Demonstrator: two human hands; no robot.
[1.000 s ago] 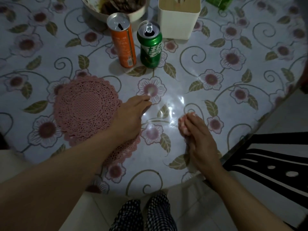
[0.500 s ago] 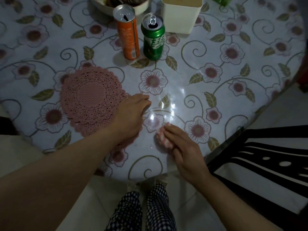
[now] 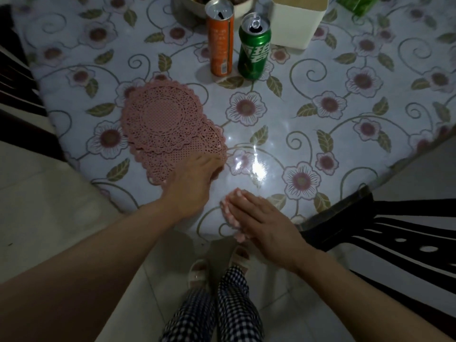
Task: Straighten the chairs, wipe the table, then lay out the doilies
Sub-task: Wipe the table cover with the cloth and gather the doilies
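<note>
Doilies (image 3: 170, 127), pink and lacy, lie in an overlapping stack on the left part of the table (image 3: 370, 134), their scalloped edges fanned towards the near side. Her left hand (image 3: 195, 183) rests flat on the near edge of the stack, fingers fairly straight and pressing down on the lace. Her right hand (image 3: 261, 220) lies palm down at the near rim of the table, fingers stretched out over a small pink cloth (image 3: 228, 211) that shows beneath them. An orange can (image 3: 220, 43) and a green can (image 3: 254, 48) stand side by side at the far end, a white box (image 3: 296, 23) just right of them. A dark chair (image 3: 385, 233) sits at the right.
</note>
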